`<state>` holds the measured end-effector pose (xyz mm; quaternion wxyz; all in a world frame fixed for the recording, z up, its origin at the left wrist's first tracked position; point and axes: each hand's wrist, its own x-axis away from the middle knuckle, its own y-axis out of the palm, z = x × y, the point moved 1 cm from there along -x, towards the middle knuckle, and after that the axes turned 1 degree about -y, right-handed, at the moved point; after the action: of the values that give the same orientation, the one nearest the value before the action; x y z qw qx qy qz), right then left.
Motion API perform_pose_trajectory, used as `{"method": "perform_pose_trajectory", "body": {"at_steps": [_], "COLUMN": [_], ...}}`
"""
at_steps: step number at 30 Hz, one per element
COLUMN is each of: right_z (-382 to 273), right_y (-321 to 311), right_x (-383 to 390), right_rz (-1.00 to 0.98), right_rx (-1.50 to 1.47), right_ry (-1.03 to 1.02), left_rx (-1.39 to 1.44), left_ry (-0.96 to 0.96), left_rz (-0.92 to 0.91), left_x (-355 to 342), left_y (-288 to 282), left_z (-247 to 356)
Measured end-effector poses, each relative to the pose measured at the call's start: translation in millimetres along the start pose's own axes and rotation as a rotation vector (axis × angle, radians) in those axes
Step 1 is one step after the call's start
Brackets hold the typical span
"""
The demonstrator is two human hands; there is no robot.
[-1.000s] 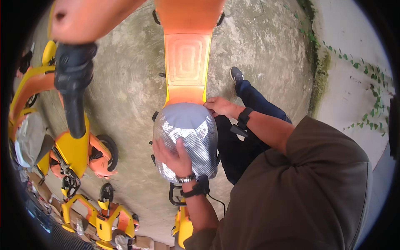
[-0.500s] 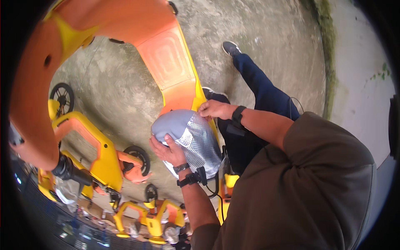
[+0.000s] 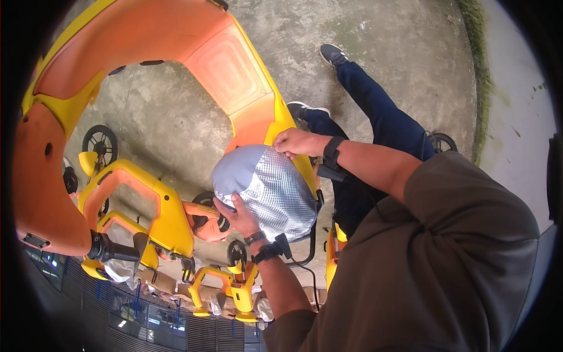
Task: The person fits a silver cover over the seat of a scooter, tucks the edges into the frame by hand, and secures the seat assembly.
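Note:
A seat cover (image 3: pixel 280 190), grey at one end and shiny silver mesh over the rest, lies bulging over the seat of an orange and yellow scooter (image 3: pixel 230 76). My right hand (image 3: pixel 295 142) pinches the cover's edge beside the yellow body panel, fingers closed. At the opposite side, my left hand (image 3: pixel 239 218) grips the cover's lower grey edge, with the thumb on top and the fingers partly hidden at the rim. The seat itself is hidden beneath the cover.
More orange and yellow scooters (image 3: pixel 138 202) stand on the left and lower side. The near scooter's black handlebar grip (image 3: pixel 114 249) juts out at lower left. A black rail (image 3: pixel 314 240) curves behind the seat. A pale wall (image 3: pixel 516 88) borders the concrete floor (image 3: pixel 375 35).
My view has shifted, so more scooters show at lower left. My right hand remains at the cover's edge and my left hand stays on its other side.

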<state>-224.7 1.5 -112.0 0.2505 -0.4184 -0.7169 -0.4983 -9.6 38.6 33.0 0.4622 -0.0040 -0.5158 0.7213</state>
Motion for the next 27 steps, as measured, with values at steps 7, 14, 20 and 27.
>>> {"method": "perform_pose_trajectory", "body": {"at_steps": [7,14,20,27], "right_z": [0,-16,-18,-6], "right_y": [6,23,32,19], "right_x": [-8,14,14,-2], "right_rz": [0.052,0.291,0.317,0.286], "right_rx": [0.126,0.687,0.958,0.675], "right_ry": [-0.096,-0.283,-0.21,-0.296], "left_rx": [-0.003,-0.143,-0.222,-0.357], "left_ry": [0.072,0.202,0.211,0.155], "left_rz": [0.021,0.094,0.148,0.297], "left_x": [-5,-6,-5,2], "left_y": [3,8,11,17], "left_z": [-30,-29,-26,-17]}}
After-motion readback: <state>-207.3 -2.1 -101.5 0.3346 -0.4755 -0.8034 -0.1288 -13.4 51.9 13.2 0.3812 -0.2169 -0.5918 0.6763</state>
